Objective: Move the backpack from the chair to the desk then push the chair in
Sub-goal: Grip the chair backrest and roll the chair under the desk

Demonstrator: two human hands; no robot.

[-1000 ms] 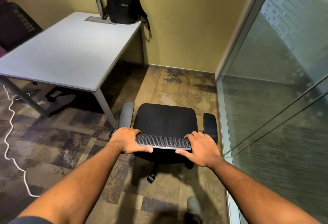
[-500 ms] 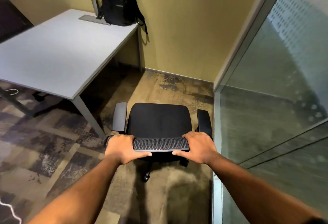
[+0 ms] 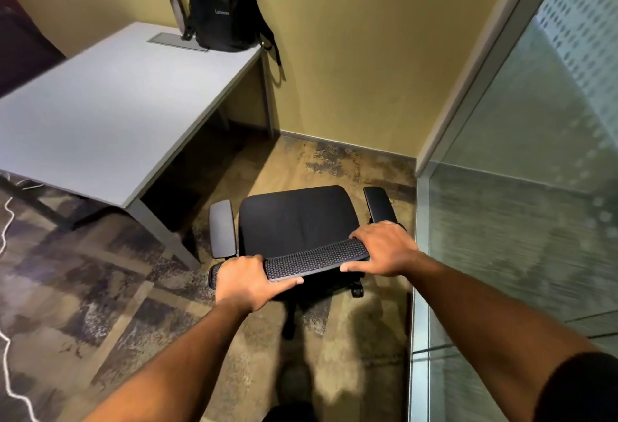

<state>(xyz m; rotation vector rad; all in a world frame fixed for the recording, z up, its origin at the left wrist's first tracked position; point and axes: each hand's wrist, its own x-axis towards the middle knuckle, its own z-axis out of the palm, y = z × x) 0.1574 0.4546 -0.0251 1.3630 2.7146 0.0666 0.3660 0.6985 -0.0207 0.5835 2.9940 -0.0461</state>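
Observation:
A black backpack (image 3: 222,7) stands upright at the far corner of the grey desk (image 3: 100,110), leaning against the yellow wall. The black office chair (image 3: 296,219) stands on the carpet to the right of the desk's near corner, its seat bare. Both hands grip the top of the mesh backrest: my left hand (image 3: 245,279) on its left end, my right hand (image 3: 384,248) on its right end. The chair is turned slightly, its left side nearer to me.
A glass partition (image 3: 521,221) runs close along the chair's right side. A desk leg (image 3: 165,232) stands just left of the chair. A metal cable flap (image 3: 177,44) lies beside the backpack. A white cable (image 3: 6,371) trails on the floor at left.
The chair has rolled a little to the right and rotated, its right side going further from me. Both hands kept their grip on the backrest.

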